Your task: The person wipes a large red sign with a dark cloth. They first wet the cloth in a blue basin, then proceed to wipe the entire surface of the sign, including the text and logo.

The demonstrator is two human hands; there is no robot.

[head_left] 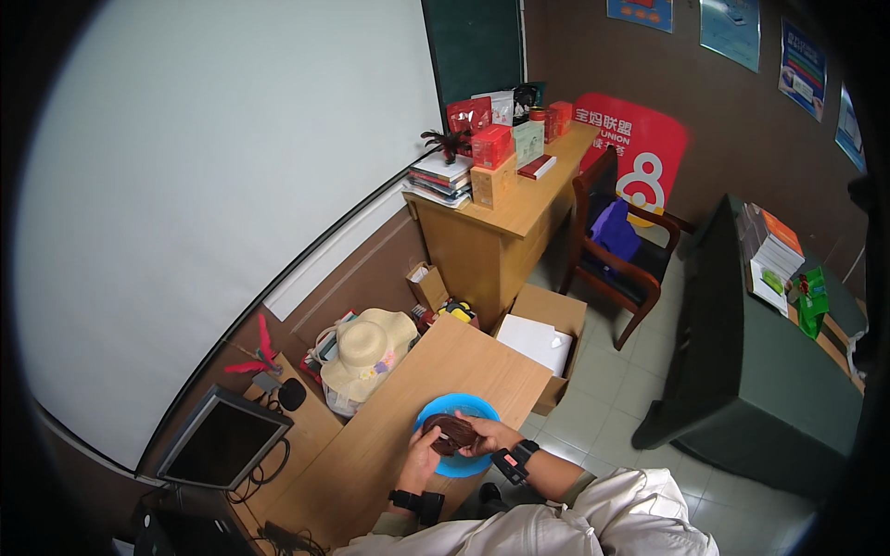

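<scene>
Over a round blue basin (459, 466) on the wooden desk, both my hands hold a dark brown, glossy, rounded thing (451, 433); its exact kind I cannot make out. My left hand (423, 451) grips its lower left side, the thumb lying on its face. On the opposite side, my right hand (487, 435) has its fingers closed around the edge. A dark band with a small box sits on each wrist. The brown thing hides much of the basin's inside.
Left on the desk (482, 357) are a monitor (225, 437) and cables. Beyond its far edge lies a straw hat (366, 347) on bags. An open cardboard box (547, 338) stands on the floor, near a wooden armchair (626, 246). A green-covered table (742, 371) is at right.
</scene>
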